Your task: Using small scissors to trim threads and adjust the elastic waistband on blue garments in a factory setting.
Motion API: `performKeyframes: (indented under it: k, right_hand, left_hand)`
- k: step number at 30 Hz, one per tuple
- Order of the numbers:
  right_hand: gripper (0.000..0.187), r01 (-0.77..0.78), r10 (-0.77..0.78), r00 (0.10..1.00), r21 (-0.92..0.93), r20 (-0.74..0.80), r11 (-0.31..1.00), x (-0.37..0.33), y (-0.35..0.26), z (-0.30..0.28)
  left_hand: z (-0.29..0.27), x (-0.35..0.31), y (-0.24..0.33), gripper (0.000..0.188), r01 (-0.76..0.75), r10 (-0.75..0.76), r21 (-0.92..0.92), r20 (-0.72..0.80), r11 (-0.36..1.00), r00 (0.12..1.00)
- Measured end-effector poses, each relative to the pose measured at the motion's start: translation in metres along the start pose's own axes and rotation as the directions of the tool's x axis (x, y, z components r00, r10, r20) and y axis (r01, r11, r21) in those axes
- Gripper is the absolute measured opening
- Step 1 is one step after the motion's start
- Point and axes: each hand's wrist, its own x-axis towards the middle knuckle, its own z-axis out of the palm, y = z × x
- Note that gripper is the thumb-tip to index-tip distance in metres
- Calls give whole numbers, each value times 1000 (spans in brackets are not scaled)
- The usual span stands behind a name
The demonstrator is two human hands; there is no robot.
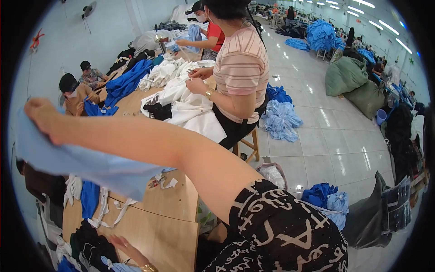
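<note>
My right arm, in a black sleeve with white lettering-like print, reaches across to the left. At its end my right hand, fingers closed, grips a light blue fabric piece that hangs blurred below the forearm. Low in the view, my left hand, with a gold bracelet at the wrist, has its fingers stretched out above the wooden table. Beside it lie a dark cloth heap and a bit of light blue fabric. Small red-handled snips and white fabric strips rest on the tabletop.
A seated co-worker in a striped top handles white garments just ahead. Others sit along the table's far side. Light blue fabric heaps lie on the tiled floor, with large green sacks farther right. A dark bag stands nearer.
</note>
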Motion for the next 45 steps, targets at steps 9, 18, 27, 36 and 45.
performKeyframes:
  k: [9,18,27,36,45]
  right_hand:
    - [17,-300,241,927,185,287,936,-131,-11,-5]
    - [22,-218,395,919,-834,0,508,-181,43,-100]
    - [46,-232,504,861,-831,67,506,-252,74,-36]
    - [47,-267,452,890,-744,53,612,-264,60,-33]
    - [33,-703,725,681,-364,-100,611,-254,25,-56]
  left_hand:
    - [-34,47,117,57,-181,164,-100,-152,978,975]
    - [-76,52,154,42,410,-418,-79,-175,909,892]
    - [-12,4,194,36,-196,8,398,428,896,904]
    - [-15,-11,147,52,79,-7,-173,383,982,924]
    - [-46,0,148,44,472,-264,-642,397,605,879]
